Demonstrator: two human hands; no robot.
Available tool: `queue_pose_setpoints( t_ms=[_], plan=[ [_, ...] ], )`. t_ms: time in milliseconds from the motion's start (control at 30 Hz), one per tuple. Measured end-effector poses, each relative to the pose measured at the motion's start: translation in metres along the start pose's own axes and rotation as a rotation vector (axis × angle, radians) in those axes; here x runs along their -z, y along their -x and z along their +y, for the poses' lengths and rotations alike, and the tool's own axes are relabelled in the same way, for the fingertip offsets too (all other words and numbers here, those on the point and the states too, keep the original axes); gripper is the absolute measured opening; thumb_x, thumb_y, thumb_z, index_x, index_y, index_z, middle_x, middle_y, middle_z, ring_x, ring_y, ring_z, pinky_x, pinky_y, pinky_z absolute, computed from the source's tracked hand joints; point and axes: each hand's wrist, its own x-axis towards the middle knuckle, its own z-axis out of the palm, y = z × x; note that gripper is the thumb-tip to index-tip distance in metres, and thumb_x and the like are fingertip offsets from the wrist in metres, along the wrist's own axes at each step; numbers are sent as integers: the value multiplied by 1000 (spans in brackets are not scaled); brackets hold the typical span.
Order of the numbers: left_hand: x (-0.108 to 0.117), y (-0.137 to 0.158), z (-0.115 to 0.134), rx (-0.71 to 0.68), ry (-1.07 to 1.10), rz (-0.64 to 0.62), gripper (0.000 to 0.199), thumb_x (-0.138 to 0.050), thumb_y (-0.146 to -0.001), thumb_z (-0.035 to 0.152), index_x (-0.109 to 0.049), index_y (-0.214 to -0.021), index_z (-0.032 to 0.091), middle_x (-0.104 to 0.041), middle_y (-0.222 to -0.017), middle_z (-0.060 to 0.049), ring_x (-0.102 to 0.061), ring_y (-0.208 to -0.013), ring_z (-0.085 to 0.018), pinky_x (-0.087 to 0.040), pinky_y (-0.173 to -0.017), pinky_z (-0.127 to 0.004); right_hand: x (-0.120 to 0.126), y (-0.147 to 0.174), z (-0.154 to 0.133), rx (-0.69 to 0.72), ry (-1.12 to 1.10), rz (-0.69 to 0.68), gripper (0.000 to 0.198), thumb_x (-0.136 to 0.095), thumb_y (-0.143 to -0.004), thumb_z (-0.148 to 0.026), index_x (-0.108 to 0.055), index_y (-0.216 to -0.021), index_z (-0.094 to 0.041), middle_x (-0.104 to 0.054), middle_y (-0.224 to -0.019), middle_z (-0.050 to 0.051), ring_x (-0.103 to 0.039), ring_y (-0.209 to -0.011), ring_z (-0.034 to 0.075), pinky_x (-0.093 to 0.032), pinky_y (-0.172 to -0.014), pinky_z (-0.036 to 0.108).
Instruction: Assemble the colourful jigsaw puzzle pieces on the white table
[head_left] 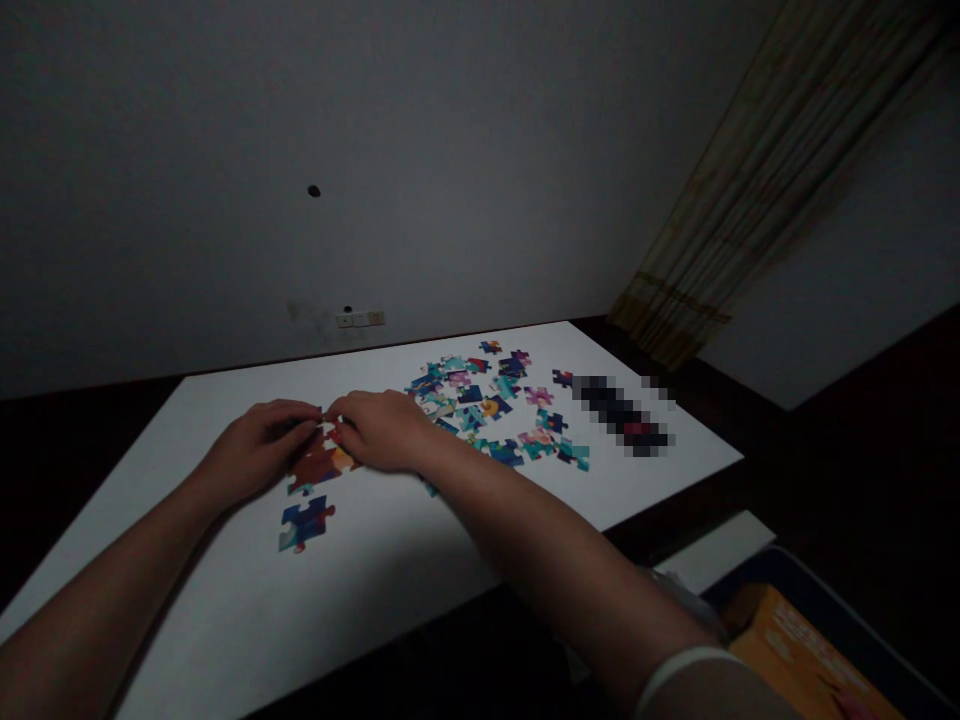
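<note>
My left hand (259, 452) rests on the white table with thumb and fingers closed at the upper edge of a joined orange-brown puzzle section (315, 468). From the other side, my right hand (384, 428) bends over the same section, its fingertips meeting those of the left. Between them shows a small red and white puzzle piece (330, 432), partly covered by the fingers. Just below the section lies a dark blue puzzle piece (306, 522) with a red knob. Part of the section is hidden under my right hand.
Many loose puzzle pieces (469, 392) spread right of my hands on the white table (225, 610). A blurred-out dark object (622, 415) lies farther right. An orange box (802, 650) sits at the lower right. The wall (480, 200) has sockets (360, 320); a curtain (697, 220) hangs right.
</note>
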Motion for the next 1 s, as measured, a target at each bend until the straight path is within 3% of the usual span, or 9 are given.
queue_pose_setpoints(
  t_ms=[167,433,700,1000],
  plan=[
    [0,-2,-1,-7,10,-35,33,-51,-86,48,-65,-103,24,-68,-106,0,-58,-100,-21,-42,-92,-33,2,0,-1,-31,-47,-12,29,-40,-95,-35,-57,-116,-24,-65,-111,5,-59,-95,20,-40,-77,31],
    [-1,-4,-8,-14,60,-54,35,-54,-84,49,-67,-104,22,-67,-105,-4,-60,-98,-21,-43,-90,-33,0,0,-2,-122,-355,20,30,-51,-92,-46,-57,-114,-26,-68,-100,2,-61,-87,15,-40,-71,24],
    [1,-4,1,-19,64,-59,32,-54,-84,47,-68,-101,24,-69,-103,-3,-61,-95,-21,-44,-87,-33,-6,-4,2,-89,-355,31,23,-53,-88,-18,-61,-108,-23,-66,-109,3,-59,-98,15,-41,-81,25],
    [1,-4,2,17,21,-29,36,-53,-82,51,-69,-97,23,-69,-102,-4,-60,-96,-22,-44,-87,-33,-4,-4,2,-134,-416,54,19,-61,-86,-23,-63,-105,-24,-69,-97,2,-61,-86,14,-42,-73,23]
  ],
)
